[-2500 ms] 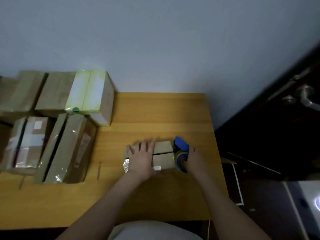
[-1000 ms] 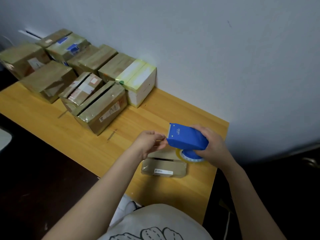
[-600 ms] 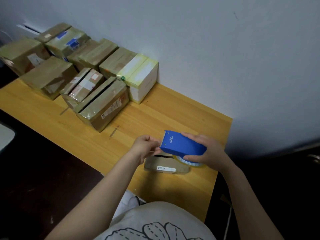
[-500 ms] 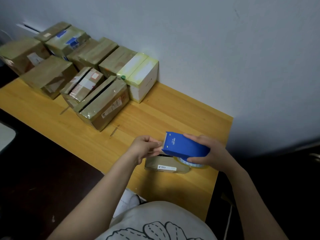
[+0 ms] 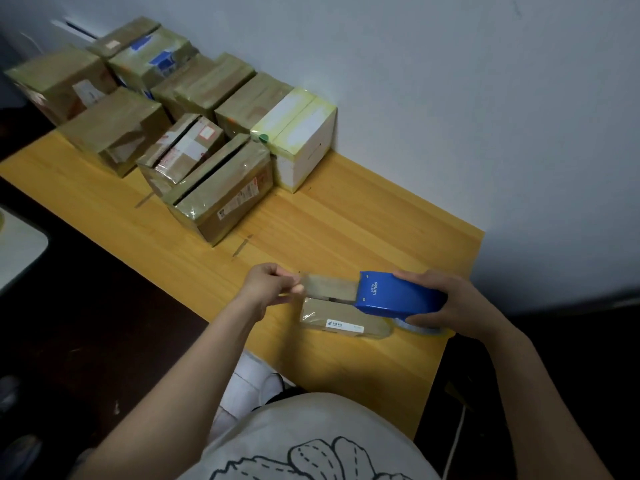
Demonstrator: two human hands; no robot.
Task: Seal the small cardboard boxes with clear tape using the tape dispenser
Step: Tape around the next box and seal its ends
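While both forearms reach over the near counter (image 5: 346,216) edge, the left hand (image 5: 268,285) pinches the free end of a clear strip (image 5: 329,285) between thumb and curled fingers (image 5: 296,289). From that hand the strip runs taut toward 3 o'clock into the mouth of the blue dispenser (image 5: 398,294). The right hand (image 5: 450,304) grips the dispenser, fingers over its top and thumb underneath, just beside the roll (image 5: 424,328). Directly below strip and dispenser nose, the box (image 5: 341,318) lies flat on the counter, with a white label on its near side. Whether the strip touches the box cannot be confirmed. Toward 11 o'clock, well apart, a group of taped boxes (image 5: 221,188) stands on the counter. A white box (image 5: 298,133) sits at the group's 3 o'clock end, against the wall (image 5: 450,98).
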